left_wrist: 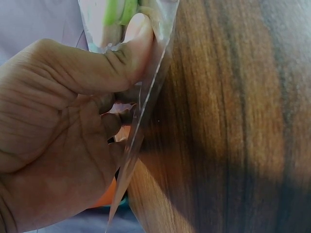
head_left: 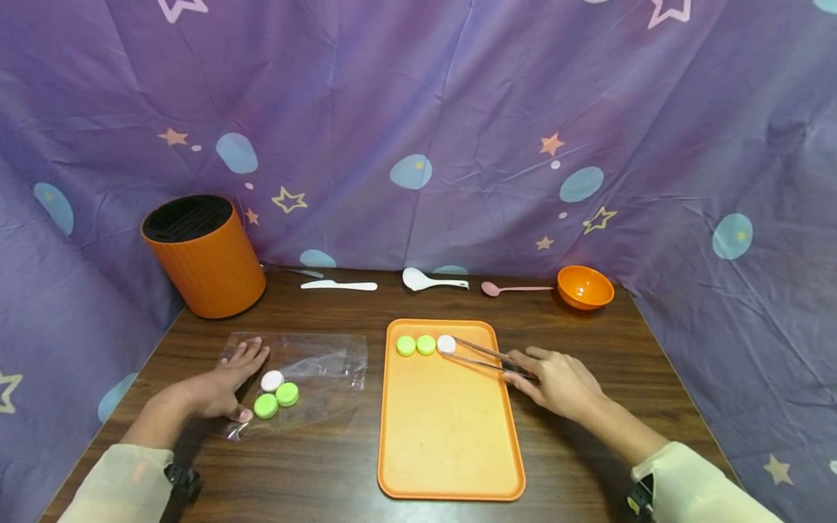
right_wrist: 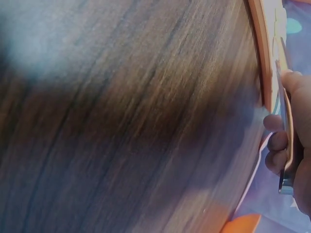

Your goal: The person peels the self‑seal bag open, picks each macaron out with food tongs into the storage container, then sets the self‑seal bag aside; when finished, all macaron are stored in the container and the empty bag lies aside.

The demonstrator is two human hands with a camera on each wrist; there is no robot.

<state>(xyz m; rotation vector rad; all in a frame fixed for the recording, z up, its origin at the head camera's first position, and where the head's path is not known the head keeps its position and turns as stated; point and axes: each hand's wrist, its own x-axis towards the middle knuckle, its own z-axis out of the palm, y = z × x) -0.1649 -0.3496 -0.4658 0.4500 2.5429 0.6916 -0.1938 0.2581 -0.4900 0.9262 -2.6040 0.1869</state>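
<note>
My right hand (head_left: pixel 556 381) grips metal tongs (head_left: pixel 482 350) above the tray's right edge. The tong tips stand on either side of a white round piece (head_left: pixel 447 344), at the end of a row with two green round pieces (head_left: pixel 415 345) on an orange tray (head_left: pixel 451 428). In the right wrist view the fingers (right_wrist: pixel 278 141) curl round the tongs' handle end. My left hand (head_left: pixel 225 381) presses on a clear plastic bag (head_left: pixel 320 363), fingers spread and thumb at its near edge. One white piece (head_left: pixel 272 380) and two green pieces (head_left: pixel 277 400) lie at the bag beside this hand.
Along the back lie a white knife (head_left: pixel 338 285), a white ladle (head_left: pixel 431 280) and a pink spoon (head_left: pixel 516 288). An orange bowl (head_left: pixel 585 288) stands at the back right. An orange knife block (head_left: pixel 208 261) stands back left, before a purple curtain (head_left: pixel 392 131).
</note>
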